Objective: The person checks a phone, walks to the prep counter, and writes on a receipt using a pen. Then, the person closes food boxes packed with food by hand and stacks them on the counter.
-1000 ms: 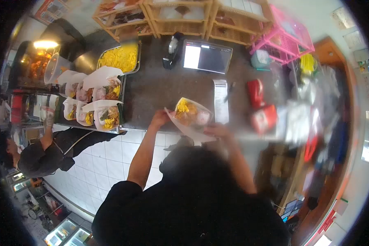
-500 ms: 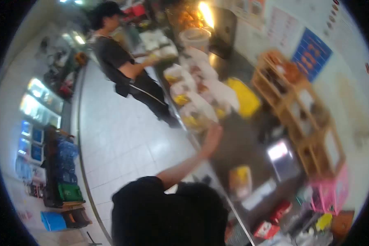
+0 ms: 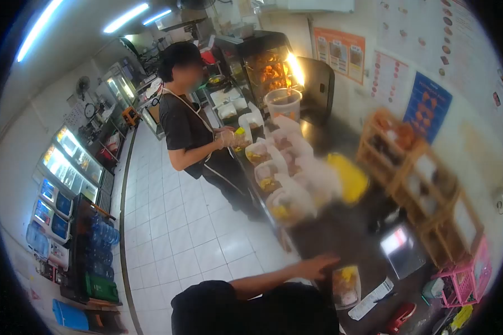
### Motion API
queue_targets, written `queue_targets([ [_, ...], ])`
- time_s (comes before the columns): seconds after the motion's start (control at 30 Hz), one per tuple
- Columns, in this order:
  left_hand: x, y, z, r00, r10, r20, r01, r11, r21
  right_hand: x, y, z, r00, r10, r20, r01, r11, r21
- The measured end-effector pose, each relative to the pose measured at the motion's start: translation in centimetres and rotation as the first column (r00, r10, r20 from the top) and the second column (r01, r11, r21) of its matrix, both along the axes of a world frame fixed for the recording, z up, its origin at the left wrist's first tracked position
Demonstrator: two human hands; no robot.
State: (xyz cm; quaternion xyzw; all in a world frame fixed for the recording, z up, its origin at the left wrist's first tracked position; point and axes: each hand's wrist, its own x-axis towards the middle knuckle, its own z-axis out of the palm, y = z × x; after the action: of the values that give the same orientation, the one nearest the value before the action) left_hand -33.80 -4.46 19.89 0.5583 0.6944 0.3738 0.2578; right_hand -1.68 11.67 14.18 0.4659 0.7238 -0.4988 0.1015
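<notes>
My left hand (image 3: 320, 266) reaches over the dark counter with its fingers stretched out and nothing visible in them. It is just beside a clear takeaway tray (image 3: 346, 287) holding yellow and pale food; I cannot tell whether the fingertips touch it. My right hand is not in view; only my black sleeves show at the bottom. Further up the counter stand white plastic bags (image 3: 290, 198) around food trays with yellow pieces on top. A blurred yellow bag (image 3: 349, 178) lies beside them.
A co-worker (image 3: 187, 120) stands at the counter, gloved hands at a tray. A white paper strip (image 3: 371, 298), tablet-like device (image 3: 402, 251) and red object (image 3: 401, 317) lie on the right. Wooden shelves (image 3: 413, 184), a pink basket (image 3: 468, 276), a bucket (image 3: 283, 106) and a lit food cabinet (image 3: 271, 70) stand along the wall.
My left hand has moved from the nearest bagged tray back along the counter to the single takeaway tray. My view has tilted up, and the co-worker appears nearer the bagged trays.
</notes>
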Motion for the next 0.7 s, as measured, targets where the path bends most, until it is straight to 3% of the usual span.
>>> queue_targets([
  [0.07, 2.4, -0.4, -0.8, 0.981, 0.163, 0.108, -0.154, 0.984, -0.092, 0.2, 0.0, -0.5, 1.0, 0.008, 0.007, -0.008, 1.0, 0.003],
  [0.13, 3.8, 0.0, -0.9, 0.96, 0.25, 0.125, -0.261, 0.962, 0.084, 2.4, -0.4, -1.3, 1.0, 0.008, 0.028, -0.008, 1.0, 0.008],
  [0.17, 3.2, 0.6, -1.1, 0.96, 0.161, 0.229, -0.151, 0.987, -0.06, 3.7, -0.8, -1.6, 0.999, 0.024, 0.041, -0.024, 1.0, 0.012],
  [0.2, 3.4, 0.9, -1.3, 0.958, 0.219, 0.188, -0.225, 0.974, 0.012, 4.8, -1.3, -1.9, 0.998, 0.047, 0.05, -0.048, 0.999, 0.012],
  [0.23, 3.4, 1.5, -2.6, 0.969, 0.248, -0.01, -0.231, 0.915, 0.33, 6.4, -1.9, -2.3, 0.995, 0.074, 0.068, -0.075, 0.997, 0.011],
  [0.27, 3.5, 1.6, -6.7, 0.965, 0.252, 0.078, -0.263, 0.935, 0.236, 7.9, -2.5, -2.6, 0.989, 0.102, 0.103, -0.103, 0.995, 0.007],
  [0.3, 3.3, 3.4, 5.6, 0.957, 0.173, 0.233, -0.116, 0.964, -0.239, 9.3, -3.4, -2.5, 0.981, 0.112, 0.156, -0.112, 0.994, -0.01],
  [0.33, 3.4, 2.8, 2.3, 0.995, 0.065, 0.07, -0.069, 0.996, 0.05, 10.4, -4.2, -2.9, 0.972, 0.12, 0.204, -0.114, 0.993, -0.04],
  [0.37, 4.6, 1.5, -1.2, 0.984, 0.081, 0.158, -0.085, 0.996, 0.019, 12.3, -5.3, -2.8, 0.959, 0.117, 0.258, -0.101, 0.992, -0.075],
  [0.47, 5.4, 0.3, 1.4, 0.994, 0.009, 0.106, 0.003, 0.994, -0.111, 13.0, -5.4, -3.1, 0.946, 0.143, 0.291, -0.114, 0.987, -0.113],
  [0.57, 6.0, -0.8, 1.7, 0.997, 0.027, 0.077, -0.013, 0.984, -0.178, 12.7, -5.5, 2.1, 0.916, 0.335, 0.221, -0.366, 0.923, 0.117],
  [0.63, 4.6, 0.2, 2.7, 0.995, 0.075, 0.062, -0.057, 0.968, -0.246, 9.8, -4.8, 5.3, 0.978, 0.205, 0.04, -0.206, 0.912, 0.355],
  [0.67, 4.9, 0.3, 2.7, 0.979, 0.13, 0.158, -0.086, 0.962, -0.258, 9.7, -4.9, 5.1, 0.995, 0.103, -0.004, -0.099, 0.967, 0.234],
  [0.7, 4.9, 0.7, 2.7, 0.98, 0.132, 0.151, -0.089, 0.96, -0.266, 9.3, -5.1, 4.8, 0.999, -0.004, -0.034, 0.007, 0.995, 0.099],
])
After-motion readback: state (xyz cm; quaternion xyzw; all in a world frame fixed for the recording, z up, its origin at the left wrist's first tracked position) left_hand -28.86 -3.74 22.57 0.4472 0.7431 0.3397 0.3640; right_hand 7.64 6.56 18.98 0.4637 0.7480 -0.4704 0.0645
